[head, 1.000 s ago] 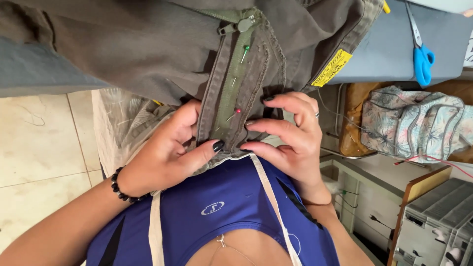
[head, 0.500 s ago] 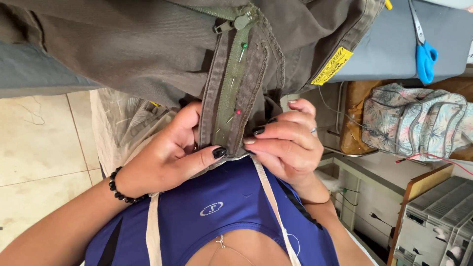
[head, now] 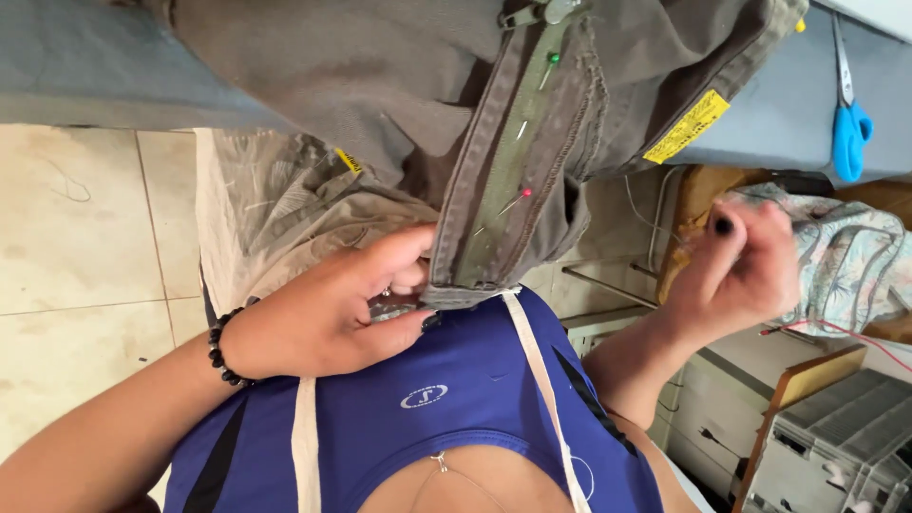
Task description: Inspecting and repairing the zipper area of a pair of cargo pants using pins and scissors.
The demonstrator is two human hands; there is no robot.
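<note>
Grey-brown trousers [head: 380, 76] hang off a grey table edge toward my chest. Their open zip fly [head: 503, 180] is pinned with a green-headed pin [head: 553, 59] and a pink-headed pin [head: 528, 192]. My left hand [head: 323, 318], with a black bead bracelet, pinches the bottom end of the fly between thumb and fingers. My right hand [head: 746, 271] is off the trousers to the right, blurred, with curled fingers and one dark-nailed finger raised. Whether it holds anything is unclear.
A yellow label [head: 686, 126] is sewn on the trousers. Blue-handled scissors [head: 848, 133] lie on the grey table [head: 779, 104]. Patterned cloth [head: 855, 275] lies at right, beige cloth [head: 275, 218] under the trousers. A white tape [head: 532, 351] hangs round my neck. A white machine [head: 836, 446] stands at lower right.
My right hand has let go of the fly's lower end and pulled away to the right. My left hand still grips the bottom of the fly.
</note>
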